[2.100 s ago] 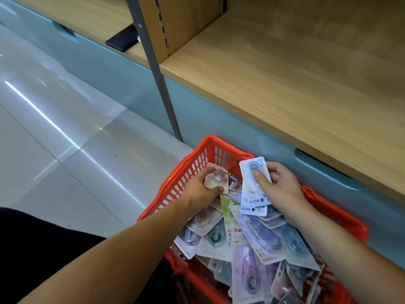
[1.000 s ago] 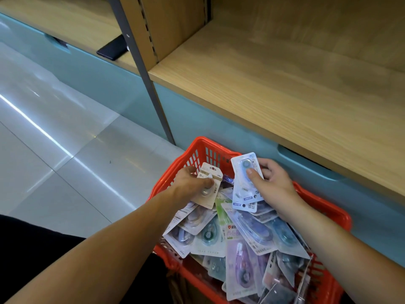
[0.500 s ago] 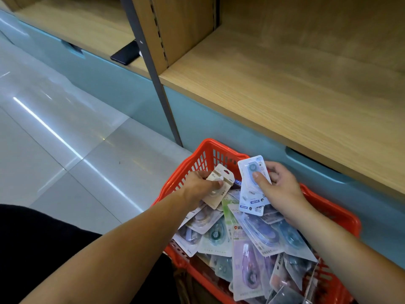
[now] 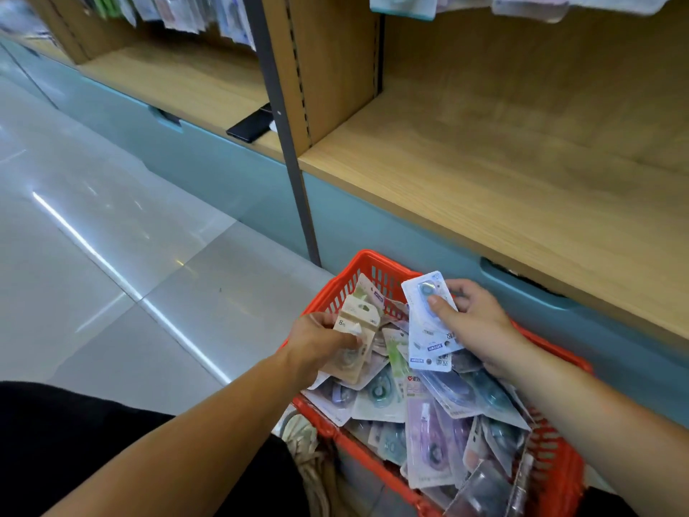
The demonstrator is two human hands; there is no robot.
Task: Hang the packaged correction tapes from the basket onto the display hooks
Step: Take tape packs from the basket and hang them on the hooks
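Pale glossy floor tiles fill your head view from 7 to 10 o'clock. A wooden shelf runs across 1 to 4 o'clock above a teal cabinet base. A grey upright post rises toward 12 o'clock, with a flat black object lying on the shelf just beside it at its 9 o'clock side. Blurred hanging packs show at 11 o'clock and along the top edge at 1 o'clock.

Your red basket sits on the floor at 5 o'clock, close against the teal base, and it is heaped with a loose pile of correction tape packs lying flat and overlapping.

Your left hand is over the basket's 9 o'clock rim. Its fingers are curled round a beige pack, thumb on the front, holding it tilted above the pile. A second pale card stands just behind it; you cannot tell whether the hand holds that one too.

Your right hand is at the basket's 1 o'clock side. It pinches a pale blue pack, thumb pressed on the front and fingers behind, with another card fanned beneath it. The two held packs are near each other but apart.
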